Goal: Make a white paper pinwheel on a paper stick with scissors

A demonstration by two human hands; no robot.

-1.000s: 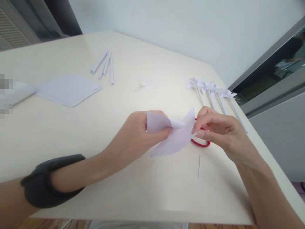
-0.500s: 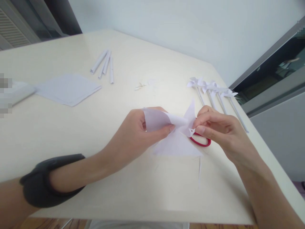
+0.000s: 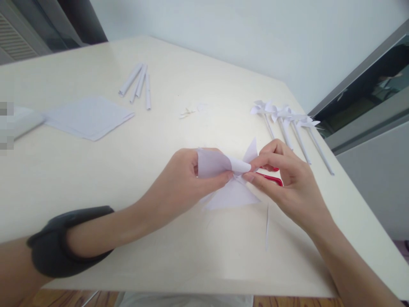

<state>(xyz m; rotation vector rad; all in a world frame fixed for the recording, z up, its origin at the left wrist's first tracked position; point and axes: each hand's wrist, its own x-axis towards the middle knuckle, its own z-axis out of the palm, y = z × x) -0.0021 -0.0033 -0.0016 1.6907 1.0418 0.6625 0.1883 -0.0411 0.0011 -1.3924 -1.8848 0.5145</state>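
A white paper pinwheel, with flaps curled in toward its middle, is between my two hands above the table. My left hand is closed on it from the left, thumb pressed near the centre. From the right, the thumb and fingertips of my right hand pinch paper at the centre. One pointed flap stands up behind, and a flat one spreads toward me. Red-handled scissors lie under and behind my right fingers, mostly hidden. A thin white strip rests on the table close in front.
Several finished pinwheels on paper sticks lie at the right edge. Rolled paper tubes lie at the back, left of centre. A stack of paper squares is at the left, and small paper scraps are mid-table.
My right hand has moved left with the paper it pinches, bringing that flap to the pinwheel's centre. More of the red scissor handles shows. My left hand keeps its grip.
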